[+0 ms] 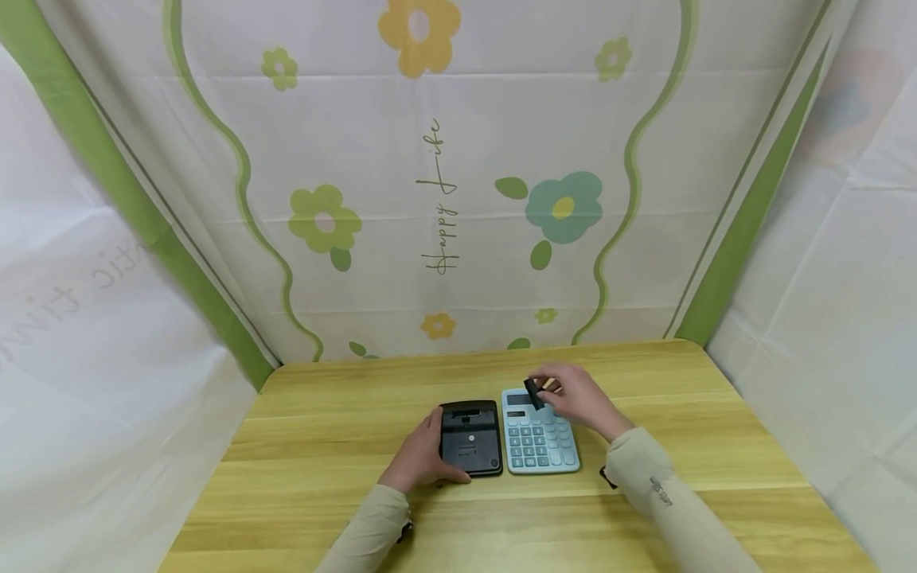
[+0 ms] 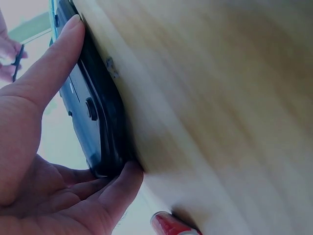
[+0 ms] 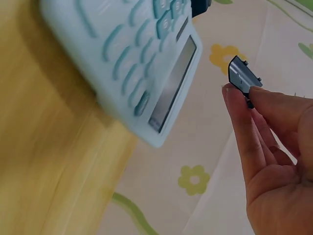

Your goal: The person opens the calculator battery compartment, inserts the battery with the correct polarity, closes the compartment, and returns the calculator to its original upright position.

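A black calculator (image 1: 481, 446) lies face down on the table, with an uncovered slot (image 1: 466, 413) near its far end. My left hand (image 1: 421, 455) grips it by the left side, the thumb at its near edge and the fingers at its far left corner. Between thumb and fingertips, my right hand (image 1: 582, 400) pinches a small black battery cover (image 3: 243, 76). It holds the cover above the display end of a light blue calculator (image 1: 540, 458), which lies face up beside the black one. In the left wrist view the hand's thumb and fingers span the black casing (image 2: 80, 117).
A red cylinder (image 2: 171, 224), only partly in view, lies on the wooden table (image 1: 344, 414) near my left hand. A floral curtain (image 1: 458, 199) hangs behind the table's far edge, and white cloth stands at both sides.
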A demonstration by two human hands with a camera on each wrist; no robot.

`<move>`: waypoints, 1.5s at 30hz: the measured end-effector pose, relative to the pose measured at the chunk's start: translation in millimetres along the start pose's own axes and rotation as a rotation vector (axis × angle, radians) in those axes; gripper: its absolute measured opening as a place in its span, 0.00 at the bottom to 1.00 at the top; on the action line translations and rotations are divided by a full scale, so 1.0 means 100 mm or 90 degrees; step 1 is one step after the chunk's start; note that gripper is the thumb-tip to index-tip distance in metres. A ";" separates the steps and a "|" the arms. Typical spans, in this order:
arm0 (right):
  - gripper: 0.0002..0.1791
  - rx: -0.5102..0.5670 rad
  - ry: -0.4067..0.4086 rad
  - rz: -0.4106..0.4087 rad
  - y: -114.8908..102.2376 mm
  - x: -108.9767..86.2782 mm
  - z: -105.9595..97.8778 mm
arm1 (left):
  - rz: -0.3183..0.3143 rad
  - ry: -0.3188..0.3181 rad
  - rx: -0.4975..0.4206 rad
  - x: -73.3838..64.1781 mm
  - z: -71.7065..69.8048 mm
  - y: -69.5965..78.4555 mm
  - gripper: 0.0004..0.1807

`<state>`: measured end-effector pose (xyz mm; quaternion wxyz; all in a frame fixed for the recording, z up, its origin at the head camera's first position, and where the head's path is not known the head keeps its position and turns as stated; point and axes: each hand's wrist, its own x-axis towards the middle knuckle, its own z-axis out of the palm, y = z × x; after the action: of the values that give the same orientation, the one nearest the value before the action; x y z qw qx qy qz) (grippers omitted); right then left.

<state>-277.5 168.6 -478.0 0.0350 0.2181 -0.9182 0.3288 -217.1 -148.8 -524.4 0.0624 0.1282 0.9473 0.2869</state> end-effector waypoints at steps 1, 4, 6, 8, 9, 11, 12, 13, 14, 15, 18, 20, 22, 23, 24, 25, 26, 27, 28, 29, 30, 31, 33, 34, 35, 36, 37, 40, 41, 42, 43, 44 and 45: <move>0.18 -0.002 0.003 -0.003 0.04 -0.01 -0.01 | 0.000 -0.001 0.001 0.00 0.00 0.00 0.73; 0.17 -0.012 0.016 -0.006 0.15 -0.05 -0.06 | -0.003 -0.003 -0.002 0.00 0.00 0.01 0.73; 0.16 -0.018 0.022 -0.003 0.21 -0.07 -0.09 | -0.004 -0.003 -0.004 0.00 0.00 0.01 0.72; 0.16 -0.029 0.026 0.010 0.28 -0.10 -0.12 | -0.005 -0.002 -0.008 0.00 -0.01 0.01 0.72; 0.16 -0.033 0.026 0.016 0.31 -0.11 -0.14 | -0.007 -0.004 -0.005 0.00 -0.01 0.01 0.72; 0.16 -0.044 0.026 0.029 0.37 -0.13 -0.17 | -0.007 -0.003 -0.006 0.00 -0.01 0.00 0.72; 0.16 -0.048 0.025 0.036 0.40 -0.14 -0.19 | -0.007 -0.004 -0.007 0.00 -0.01 0.00 0.72; 0.16 -0.054 0.024 0.044 0.43 -0.15 -0.20 | -0.008 -0.005 -0.008 0.00 -0.01 0.00 0.73; 0.16 -0.058 0.022 0.050 0.45 -0.16 -0.21 | -0.008 -0.006 -0.008 0.00 -0.01 0.00 0.73; 0.16 -0.062 0.019 0.054 0.48 -0.17 -0.22 | -0.007 -0.005 -0.009 0.00 -0.01 0.00 0.73; 0.15 -0.068 0.004 0.075 0.54 -0.19 -0.24 | -0.007 -0.004 -0.014 0.01 -0.01 0.01 0.73; 0.15 -0.069 -0.013 0.088 0.58 -0.21 -0.24 | -0.006 -0.003 -0.013 0.01 -0.01 0.01 0.73; 0.14 -0.071 -0.030 0.105 0.61 -0.22 -0.23 | -0.006 -0.003 -0.013 0.01 -0.02 0.01 0.73; 0.14 -0.074 -0.038 0.113 0.62 -0.23 -0.23 | -0.008 -0.005 -0.011 0.01 -0.01 0.01 0.73; 0.14 -0.077 -0.046 0.121 0.63 -0.24 -0.22 | -0.007 -0.004 -0.010 0.01 -0.01 0.01 0.73; 0.14 -0.080 -0.052 0.127 0.64 -0.25 -0.21 | -0.005 -0.003 -0.010 0.01 -0.01 0.01 0.72; 0.13 -0.083 -0.057 0.131 0.65 -0.25 -0.20 | -0.003 -0.002 -0.010 0.00 -0.01 0.01 0.72; 0.13 -0.085 -0.061 0.131 0.66 -0.26 -0.18 | -0.003 -0.002 -0.009 0.00 -0.01 0.00 0.72; 0.13 -0.087 -0.066 0.132 0.67 -0.27 -0.17 | -0.003 -0.002 -0.007 0.00 -0.01 0.00 0.72; 0.13 -0.090 -0.069 0.132 0.68 -0.27 -0.16 | -0.003 -0.002 -0.006 0.00 -0.01 0.00 0.72; 0.13 -0.089 -0.071 0.133 0.68 -0.27 -0.15 | -0.002 -0.003 -0.007 0.00 -0.01 0.00 0.72; 0.13 -0.089 -0.074 0.133 0.69 -0.28 -0.14 | -0.002 -0.002 -0.006 0.00 0.00 0.00 0.72; 0.13 -0.093 -0.079 0.142 0.69 -0.29 -0.13 | -0.004 -0.003 -0.004 0.01 0.00 -0.01 0.72; 0.13 -0.095 -0.082 0.148 0.69 -0.29 -0.12 | -0.002 -0.002 -0.004 0.01 0.00 -0.02 0.72; 0.13 -0.098 -0.084 0.149 0.68 -0.29 -0.12 | -0.002 -0.002 -0.004 0.01 0.01 -0.02 0.72; 0.13 -0.099 -0.086 0.150 0.68 -0.30 -0.12 | -0.001 -0.002 -0.004 0.02 0.01 -0.02 0.72; 0.13 -0.101 -0.086 0.151 0.67 -0.30 -0.12 | 0.001 -0.001 -0.002 0.02 0.01 -0.03 0.72; 0.13 -0.101 -0.084 0.145 0.66 -0.30 -0.12 | 0.006 0.001 -0.003 0.02 0.02 -0.03 0.72; 0.12 -0.102 -0.082 0.142 0.66 -0.30 -0.12 | 0.006 0.001 -0.003 0.02 0.02 -0.03 0.73; 0.12 -0.102 -0.080 0.142 0.66 -0.30 -0.12 | 0.005 0.000 -0.002 0.02 0.01 -0.03 0.73; 0.12 -0.103 -0.079 0.142 0.66 -0.30 -0.11 | 0.006 0.001 -0.002 0.02 0.01 -0.03 0.73; 0.12 -0.104 -0.078 0.141 0.67 -0.29 -0.11 | 0.005 0.002 -0.003 0.02 0.01 -0.03 0.73; 0.12 -0.106 -0.079 0.141 0.67 -0.29 -0.10 | 0.006 0.001 -0.003 0.02 0.01 -0.03 0.73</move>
<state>-280.1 232.3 -515.3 -0.0400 0.1316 -0.9611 0.2394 -219.7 -149.8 -527.1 0.0604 0.1318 0.9460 0.2898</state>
